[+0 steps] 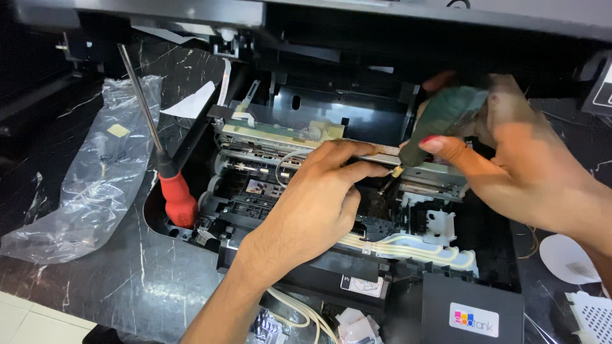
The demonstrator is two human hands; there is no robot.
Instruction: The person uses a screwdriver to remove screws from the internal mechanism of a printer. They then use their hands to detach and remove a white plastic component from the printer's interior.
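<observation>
An opened black printer (472, 299) lies before me with its metal carriage rail (280, 130) and white ink tubes (414, 245) exposed. My left hand (315, 204) reaches into the mechanism, fingers stretched flat along the rail, fingertips near a small part at the rail's middle. My right hand (516, 162) grips a dark green tool handle (446, 114) whose tip points down at the same spot by my left fingertips.
A red-handled screwdriver (175, 194) leans upright at the printer's left edge. A crumpled clear plastic bag (95, 172) lies on the dark marble-patterned surface (127, 280) to the left. White plastic parts (590, 312) sit at the right.
</observation>
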